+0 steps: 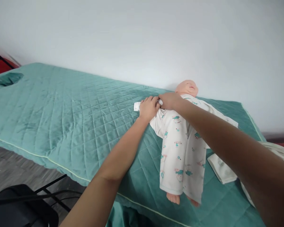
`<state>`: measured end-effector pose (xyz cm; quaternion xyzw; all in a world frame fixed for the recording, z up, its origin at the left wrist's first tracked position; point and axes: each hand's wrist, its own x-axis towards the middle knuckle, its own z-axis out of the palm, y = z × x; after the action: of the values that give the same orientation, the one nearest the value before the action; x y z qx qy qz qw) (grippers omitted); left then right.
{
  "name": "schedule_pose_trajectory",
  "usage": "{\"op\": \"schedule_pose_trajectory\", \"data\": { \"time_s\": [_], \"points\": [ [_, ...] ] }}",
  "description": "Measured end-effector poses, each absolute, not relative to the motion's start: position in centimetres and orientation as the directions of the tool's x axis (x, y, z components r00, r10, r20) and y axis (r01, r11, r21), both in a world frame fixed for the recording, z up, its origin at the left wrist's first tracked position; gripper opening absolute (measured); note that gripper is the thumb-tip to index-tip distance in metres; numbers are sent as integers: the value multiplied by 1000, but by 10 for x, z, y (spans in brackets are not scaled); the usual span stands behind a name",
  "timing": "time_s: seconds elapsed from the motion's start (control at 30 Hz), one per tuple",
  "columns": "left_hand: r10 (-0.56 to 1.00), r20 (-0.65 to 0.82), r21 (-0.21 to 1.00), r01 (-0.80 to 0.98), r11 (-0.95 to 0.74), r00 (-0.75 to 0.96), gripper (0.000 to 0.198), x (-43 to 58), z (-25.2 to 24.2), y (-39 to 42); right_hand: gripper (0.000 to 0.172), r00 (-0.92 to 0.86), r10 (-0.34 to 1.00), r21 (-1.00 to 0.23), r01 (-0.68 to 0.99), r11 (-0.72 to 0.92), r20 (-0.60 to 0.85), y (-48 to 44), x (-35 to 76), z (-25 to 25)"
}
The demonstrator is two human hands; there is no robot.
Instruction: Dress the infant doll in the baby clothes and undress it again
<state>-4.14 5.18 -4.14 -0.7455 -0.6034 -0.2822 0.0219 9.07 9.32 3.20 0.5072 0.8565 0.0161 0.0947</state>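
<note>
A baby doll (187,87) lies on its back, its head close to the wall and its bare feet towards me. It wears a white printed long-sleeved shirt (156,124) and matching trousers (174,154). My left hand (149,108) is closed over the sleeve on the left of the picture, whose cuff (136,106) sticks out beyond my fingers. My right hand (169,100) grips the shirt beside the doll's chest, its fingertips meeting those of my left hand. A small white bit shows between both hands; what it is I cannot make out. My right forearm hides part of the doll's body.
The doll rests on a green quilted bed cover (90,119) with a face hole (8,78) at the far left. White cloth (223,170) lies to the right, partly behind my forearm. A pale wall (132,41) borders the bed. A black chair (23,206) stands at lower left.
</note>
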Motion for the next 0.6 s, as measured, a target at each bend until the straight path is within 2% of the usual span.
{"op": "schedule_pose_trajectory", "data": {
  "time_s": [0.27, 0.47, 0.6],
  "points": [
    [901, 431, 414, 875, -252, 56, 39, -47, -41, 40, 42, -495, 852, 174, 836, 521, -173, 76, 109, 52],
    [927, 375, 512, 828, -229, 24, 42, -52, -46, 36, 42, -441, 883, 173, 868, 465, -160, 67, 130, 68],
    [925, 377, 507, 825, -250, 49, 44, -54, -51, 36, 41, -440, 888, 178, 871, 459, -135, 65, 138, 73]
  ]
}}
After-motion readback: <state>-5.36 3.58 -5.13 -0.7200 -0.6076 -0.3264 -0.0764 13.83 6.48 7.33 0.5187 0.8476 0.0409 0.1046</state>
